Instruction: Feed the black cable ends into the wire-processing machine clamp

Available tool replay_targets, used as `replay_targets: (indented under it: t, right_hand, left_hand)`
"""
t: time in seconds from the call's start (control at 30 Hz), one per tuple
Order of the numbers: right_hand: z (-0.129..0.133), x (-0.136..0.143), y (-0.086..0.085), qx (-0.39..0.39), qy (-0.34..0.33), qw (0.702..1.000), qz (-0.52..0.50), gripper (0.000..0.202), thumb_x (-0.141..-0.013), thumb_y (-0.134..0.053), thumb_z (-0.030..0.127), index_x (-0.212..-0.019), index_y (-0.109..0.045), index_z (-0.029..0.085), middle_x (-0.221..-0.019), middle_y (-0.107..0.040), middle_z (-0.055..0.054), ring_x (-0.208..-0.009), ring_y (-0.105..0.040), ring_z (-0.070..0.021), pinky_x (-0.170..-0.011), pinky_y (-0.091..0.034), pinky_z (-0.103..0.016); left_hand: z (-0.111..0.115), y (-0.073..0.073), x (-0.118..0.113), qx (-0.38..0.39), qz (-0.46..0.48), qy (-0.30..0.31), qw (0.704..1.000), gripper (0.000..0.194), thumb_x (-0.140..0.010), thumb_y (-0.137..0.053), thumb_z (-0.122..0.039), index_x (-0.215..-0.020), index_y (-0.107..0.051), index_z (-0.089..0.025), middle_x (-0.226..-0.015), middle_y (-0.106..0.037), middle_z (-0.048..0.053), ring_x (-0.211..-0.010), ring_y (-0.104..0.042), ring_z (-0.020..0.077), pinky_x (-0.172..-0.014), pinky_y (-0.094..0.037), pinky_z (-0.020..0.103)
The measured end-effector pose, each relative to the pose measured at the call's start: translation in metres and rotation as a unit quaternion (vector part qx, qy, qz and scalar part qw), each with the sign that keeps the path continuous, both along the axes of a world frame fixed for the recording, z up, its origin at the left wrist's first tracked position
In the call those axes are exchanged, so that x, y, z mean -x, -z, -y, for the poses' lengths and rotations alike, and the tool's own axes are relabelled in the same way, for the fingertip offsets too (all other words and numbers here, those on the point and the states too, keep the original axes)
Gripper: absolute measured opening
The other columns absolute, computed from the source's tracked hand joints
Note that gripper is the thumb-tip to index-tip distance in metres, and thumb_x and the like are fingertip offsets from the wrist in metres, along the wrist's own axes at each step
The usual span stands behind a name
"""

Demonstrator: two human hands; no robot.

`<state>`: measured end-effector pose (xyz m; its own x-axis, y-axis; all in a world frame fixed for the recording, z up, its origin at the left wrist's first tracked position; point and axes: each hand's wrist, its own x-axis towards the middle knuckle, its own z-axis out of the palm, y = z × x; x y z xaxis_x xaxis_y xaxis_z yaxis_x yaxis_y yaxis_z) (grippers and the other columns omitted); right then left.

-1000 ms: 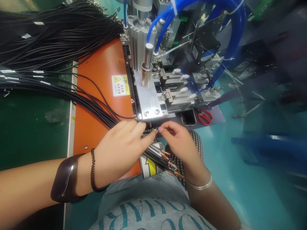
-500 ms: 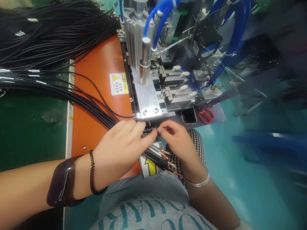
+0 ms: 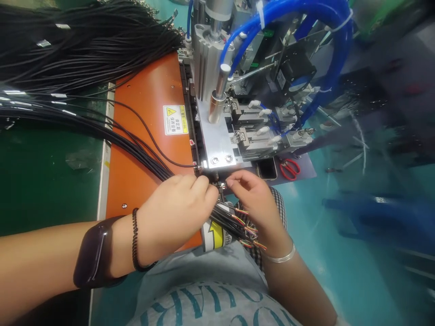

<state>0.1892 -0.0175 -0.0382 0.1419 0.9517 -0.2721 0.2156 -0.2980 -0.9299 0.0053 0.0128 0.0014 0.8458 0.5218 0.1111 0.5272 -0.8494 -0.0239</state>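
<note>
My left hand (image 3: 178, 213) is closed over the bundle of black cables (image 3: 146, 160) at the front edge of the machine, its fingertips hidden from the camera. Out of its lower right side come the stripped cable ends (image 3: 246, 226) with thin red, yellow and white wires. Just right of it, my right hand (image 3: 254, 197) has thumb and forefinger pinched beside small wire tips (image 3: 221, 185); what lies between the fingers is too small to make out. One single cable (image 3: 163, 158) runs into the metal fixture (image 3: 217, 145) above my left hand.
An orange plate (image 3: 146, 108) with a warning label lies left of the machine. A large pile of black cables (image 3: 102, 50) is at the upper left. A phone (image 3: 267, 168) and red-handled scissors (image 3: 290, 169) lie beyond my right hand. Blue hoses (image 3: 306, 9) arch over the machine.
My left thumb, earlier stretched toward the right fingertips, has drawn back against the left fingers. A small gap now separates the hands. The view has shifted slightly, moving the machine rightward in the picture.
</note>
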Motion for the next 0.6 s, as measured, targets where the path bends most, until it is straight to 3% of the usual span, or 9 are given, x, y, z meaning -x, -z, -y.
replay_targets:
  t: [0.1,0.23,0.37,0.43,0.53,0.6]
  right_hand:
    - [-0.001,0.002,0.002,0.032,-0.005,0.999,0.017,0.011,-0.079,-0.059,0.028,-0.076,-0.061,0.017,-0.074,-0.057,0.0,-0.068,-0.049,-0.0119,-0.059,-0.037,-0.023]
    - [-0.002,0.005,0.012,0.047,0.009,0.998,-0.044,0.01,-0.078,-0.059,0.027,-0.075,-0.058,0.017,-0.066,-0.051,0.004,-0.059,-0.043,-0.0095,-0.056,-0.035,-0.022]
    - [0.006,-0.003,0.01,-0.028,-0.007,1.0,0.012,0.009,-0.08,-0.06,0.024,-0.088,-0.06,0.019,-0.069,-0.05,0.003,-0.062,-0.046,-0.011,-0.058,-0.039,-0.023]
    - [0.013,-0.011,0.004,-0.123,-0.086,0.988,0.05,0.018,-0.081,-0.062,0.02,-0.098,-0.062,0.023,-0.079,-0.055,0.001,-0.07,-0.052,-0.0127,-0.063,-0.043,-0.025]
    - [0.023,-0.022,-0.005,-0.243,-0.254,0.935,0.046,0.023,-0.083,-0.064,0.017,-0.102,-0.067,0.029,-0.089,-0.061,-0.001,-0.083,-0.057,-0.0147,-0.074,-0.047,-0.029]
    - [0.025,-0.025,-0.009,-0.284,-0.289,0.914,0.028,0.021,-0.085,-0.063,0.019,-0.101,-0.069,0.03,-0.085,-0.063,-0.001,-0.081,-0.059,-0.0147,-0.075,-0.048,-0.031]
  left_hand:
    - [0.004,-0.004,0.0,0.012,-0.006,-0.008,1.0,0.019,-0.07,-0.046,-0.001,-0.076,-0.058,-0.015,-0.07,-0.056,0.006,-0.059,-0.056,0.0228,-0.05,-0.048,0.035]
    - [0.014,-0.006,0.002,-0.021,-0.026,0.001,0.999,0.018,-0.073,-0.048,-0.002,-0.077,-0.063,-0.011,-0.077,-0.061,0.011,-0.068,-0.059,0.0258,-0.051,-0.049,0.035]
    - [0.02,-0.006,0.004,-0.072,-0.028,-0.02,0.997,0.023,-0.074,-0.049,-0.003,-0.089,-0.067,-0.004,-0.074,-0.063,0.014,-0.065,-0.06,0.0262,-0.051,-0.049,0.036]
    - [0.019,-0.007,0.004,-0.059,-0.019,-0.024,0.998,0.025,-0.073,-0.05,-0.004,-0.09,-0.068,-0.004,-0.069,-0.062,0.011,-0.061,-0.059,0.0247,-0.052,-0.05,0.036]
    - [0.016,-0.011,0.002,-0.01,-0.019,-0.024,0.999,0.021,-0.069,-0.054,-0.007,-0.083,-0.068,-0.009,-0.068,-0.062,0.009,-0.06,-0.058,0.0242,-0.053,-0.05,0.036]
    - [0.014,-0.013,0.002,0.011,-0.023,-0.028,0.999,0.018,-0.066,-0.056,-0.009,-0.08,-0.067,-0.011,-0.071,-0.064,0.009,-0.062,-0.059,0.0251,-0.054,-0.051,0.037]
